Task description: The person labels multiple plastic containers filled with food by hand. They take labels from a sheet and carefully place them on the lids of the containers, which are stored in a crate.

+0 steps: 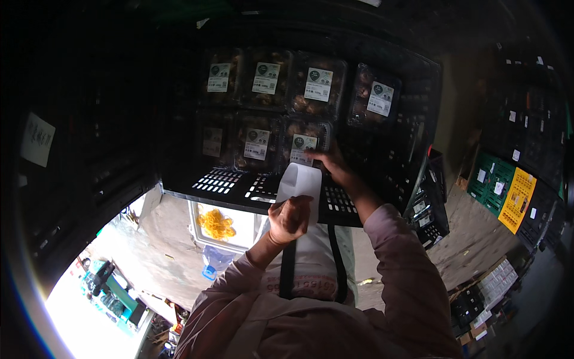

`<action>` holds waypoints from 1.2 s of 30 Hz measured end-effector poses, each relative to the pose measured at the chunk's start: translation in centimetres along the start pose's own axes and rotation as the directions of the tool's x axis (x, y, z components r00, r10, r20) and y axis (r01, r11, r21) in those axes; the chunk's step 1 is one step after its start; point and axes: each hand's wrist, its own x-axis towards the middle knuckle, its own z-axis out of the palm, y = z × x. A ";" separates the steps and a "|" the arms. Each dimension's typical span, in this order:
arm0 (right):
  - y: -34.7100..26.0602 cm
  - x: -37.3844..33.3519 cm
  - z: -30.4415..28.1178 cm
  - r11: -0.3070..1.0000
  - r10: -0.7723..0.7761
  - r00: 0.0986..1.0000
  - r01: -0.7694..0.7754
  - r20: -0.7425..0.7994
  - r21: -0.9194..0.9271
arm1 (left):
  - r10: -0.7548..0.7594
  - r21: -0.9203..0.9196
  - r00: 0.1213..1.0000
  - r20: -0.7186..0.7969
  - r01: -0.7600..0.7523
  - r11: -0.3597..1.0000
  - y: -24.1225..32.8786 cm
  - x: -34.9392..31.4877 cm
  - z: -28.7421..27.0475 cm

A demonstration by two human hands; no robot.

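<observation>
In front of me a black slotted crate (236, 201) holds two rows of clear plastic punnets with brown, lumpy contents and white-and-green labels. My left hand (290, 218) is closed at the crate's near edge, around a white strip of label roll (301, 179) that loops upward. My right hand (332, 166) reaches over the crate's near side. One outstretched digit touches the label on the near-row punnet (311, 131); its other fingers are partly hidden in shadow. Farther right, another labelled punnet (375, 99) lies slightly tilted beside the far row.
Below the crate, a white tray (242, 240) holds yellow rubber bands, near a clear plastic bottle with a blue cap (209, 271). Dark crates rise at the left. Green crates (491, 179) and a yellow crate (518, 200) are stacked at the right.
</observation>
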 end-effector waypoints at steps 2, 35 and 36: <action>-2.1 -0.2 -0.8 1.000 0.029 0.996 -0.030 0.082 0.006 | -0.038 -0.054 0.996 -0.085 0.034 0.998 -0.3 -0.1 0.3; 30.3 -15.8 -55.8 0.867 0.403 0.706 -0.091 -0.583 0.489 | 0.338 0.796 0.937 -0.082 -0.143 0.589 -5.8 3.8 -12.6; 29.4 -15.9 -55.8 0.882 0.352 0.758 -0.071 -0.550 0.467 | 0.344 0.747 0.933 -0.107 -0.153 0.647 -5.9 3.7 -12.6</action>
